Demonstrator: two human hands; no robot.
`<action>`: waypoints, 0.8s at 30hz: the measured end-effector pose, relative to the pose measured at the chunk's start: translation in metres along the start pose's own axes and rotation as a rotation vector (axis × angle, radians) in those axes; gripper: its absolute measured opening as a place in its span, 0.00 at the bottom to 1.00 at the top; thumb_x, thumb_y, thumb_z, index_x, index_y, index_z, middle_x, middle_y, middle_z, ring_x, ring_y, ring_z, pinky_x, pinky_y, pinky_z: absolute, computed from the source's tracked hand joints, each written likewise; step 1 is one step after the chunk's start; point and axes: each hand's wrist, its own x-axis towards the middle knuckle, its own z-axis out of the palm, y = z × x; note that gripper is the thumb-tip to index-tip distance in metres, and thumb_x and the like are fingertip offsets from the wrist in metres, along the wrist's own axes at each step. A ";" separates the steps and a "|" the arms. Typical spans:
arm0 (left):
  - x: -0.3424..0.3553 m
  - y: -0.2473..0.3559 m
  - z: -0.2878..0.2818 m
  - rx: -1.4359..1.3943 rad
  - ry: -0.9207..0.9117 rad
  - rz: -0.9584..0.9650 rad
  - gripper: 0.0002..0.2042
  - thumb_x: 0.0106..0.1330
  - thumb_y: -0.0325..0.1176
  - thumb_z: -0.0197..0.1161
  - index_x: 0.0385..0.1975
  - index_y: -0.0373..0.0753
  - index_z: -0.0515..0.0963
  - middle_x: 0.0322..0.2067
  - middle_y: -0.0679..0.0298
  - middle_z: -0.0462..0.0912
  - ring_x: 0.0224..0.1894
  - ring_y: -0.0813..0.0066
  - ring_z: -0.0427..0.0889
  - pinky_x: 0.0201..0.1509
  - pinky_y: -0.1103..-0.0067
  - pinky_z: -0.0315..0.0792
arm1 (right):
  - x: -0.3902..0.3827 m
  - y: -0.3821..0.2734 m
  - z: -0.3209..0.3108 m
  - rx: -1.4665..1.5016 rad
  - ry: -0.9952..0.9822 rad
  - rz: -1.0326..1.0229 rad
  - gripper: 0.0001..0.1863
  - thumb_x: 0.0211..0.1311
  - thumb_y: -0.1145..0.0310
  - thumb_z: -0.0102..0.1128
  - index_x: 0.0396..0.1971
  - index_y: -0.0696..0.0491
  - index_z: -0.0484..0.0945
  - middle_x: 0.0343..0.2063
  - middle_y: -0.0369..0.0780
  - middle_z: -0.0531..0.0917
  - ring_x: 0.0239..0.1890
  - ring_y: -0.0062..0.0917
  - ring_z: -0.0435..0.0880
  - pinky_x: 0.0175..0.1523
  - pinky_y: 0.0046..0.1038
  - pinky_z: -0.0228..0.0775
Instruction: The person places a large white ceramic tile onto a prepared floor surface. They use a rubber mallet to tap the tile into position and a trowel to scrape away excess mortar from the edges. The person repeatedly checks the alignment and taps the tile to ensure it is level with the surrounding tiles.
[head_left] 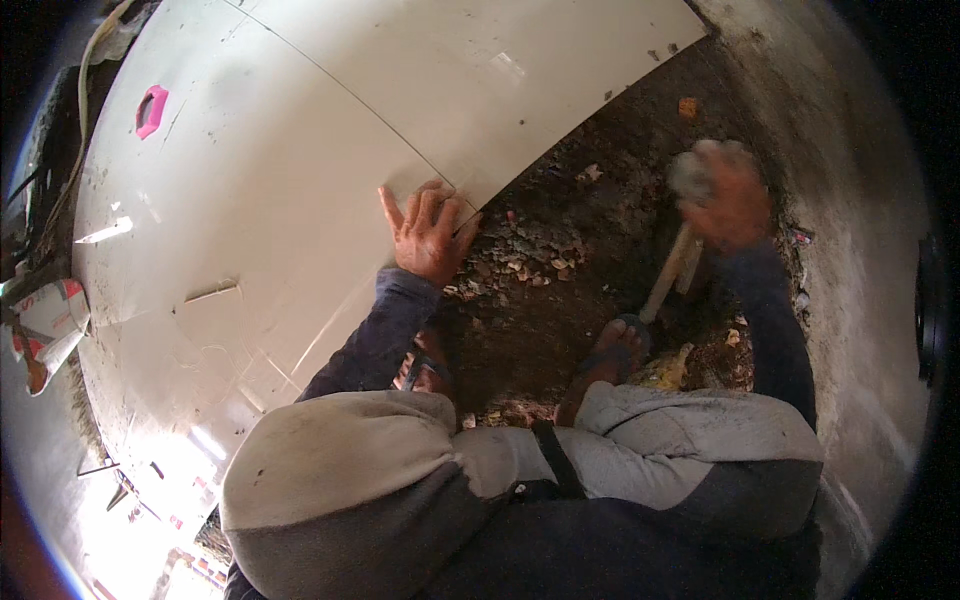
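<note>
Large, glossy off-white slabs (280, 200), divided by a thin dark joint (340, 84), occupy the upper left and meet dark, crumbly earth (555, 325) strewn with pale chips along a slanting edge. Several parts are hard to make out: the right hand (735, 200) is blurred by motion, and the pale grey, rounded lump (690, 172) at its fingers has no clear outline, so its kind cannot be told. The upper end of a straight, light-brown wooden handle (664, 275) runs up to just below that hand and its lower end reaches the person's right foot (617, 350); whether handle and lump are joined cannot be seen. The left foot (428, 368) is partly covered by the left forearm and the grey trousers (350, 430), and the slabs are cut off at the top. The left hand (430, 238) lies palm down, its grip open and holding nothing, fingers spread on the slabs at the near end of the joint, thumb by the edge. The right grip is curled against the lump, above the earth and near the rough grey wall (850, 230); how firmly it closes cannot be told.
</note>
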 end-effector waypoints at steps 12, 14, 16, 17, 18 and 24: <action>-0.001 0.000 0.013 -0.049 0.043 -0.015 0.17 0.54 0.38 0.77 0.43 0.43 0.83 0.44 0.62 0.80 0.56 0.62 0.79 0.74 0.37 0.41 | -0.177 0.045 0.047 0.819 0.036 0.569 0.36 0.53 0.56 0.74 0.59 0.52 0.69 0.48 0.45 0.79 0.48 0.34 0.80 0.55 0.37 0.73; -0.002 -0.003 0.008 -0.007 0.016 -0.019 0.20 0.53 0.38 0.78 0.46 0.44 0.82 0.46 0.62 0.81 0.57 0.62 0.78 0.74 0.37 0.44 | -0.169 0.024 0.051 1.164 0.027 0.619 0.32 0.53 0.58 0.73 0.56 0.52 0.70 0.44 0.42 0.80 0.44 0.31 0.80 0.51 0.36 0.74; -0.003 -0.003 0.008 -0.001 -0.003 -0.019 0.21 0.53 0.38 0.78 0.47 0.44 0.82 0.47 0.63 0.81 0.57 0.62 0.78 0.74 0.38 0.45 | -0.162 0.007 0.043 1.334 0.051 0.613 0.30 0.53 0.60 0.72 0.54 0.52 0.71 0.41 0.40 0.81 0.40 0.29 0.80 0.47 0.32 0.74; -0.002 -0.003 0.008 -0.005 -0.006 -0.020 0.21 0.52 0.38 0.78 0.47 0.44 0.82 0.48 0.63 0.81 0.57 0.62 0.78 0.74 0.38 0.45 | -0.158 0.004 0.041 1.304 0.076 0.588 0.29 0.53 0.60 0.72 0.53 0.53 0.72 0.41 0.39 0.80 0.38 0.28 0.79 0.45 0.30 0.74; -0.002 -0.003 0.007 -0.004 -0.009 -0.023 0.22 0.52 0.38 0.78 0.47 0.44 0.82 0.48 0.63 0.81 0.57 0.62 0.78 0.74 0.38 0.45 | -0.151 0.001 0.042 1.276 0.098 0.558 0.28 0.53 0.60 0.71 0.52 0.54 0.72 0.40 0.39 0.80 0.37 0.27 0.78 0.44 0.28 0.73; 0.000 0.006 0.010 -0.047 0.047 -0.029 0.16 0.52 0.37 0.78 0.39 0.42 0.84 0.41 0.64 0.82 0.56 0.63 0.79 0.74 0.37 0.40 | -0.107 -0.045 0.077 0.860 0.329 0.318 0.25 0.50 0.66 0.73 0.49 0.53 0.74 0.36 0.39 0.80 0.39 0.26 0.80 0.46 0.30 0.75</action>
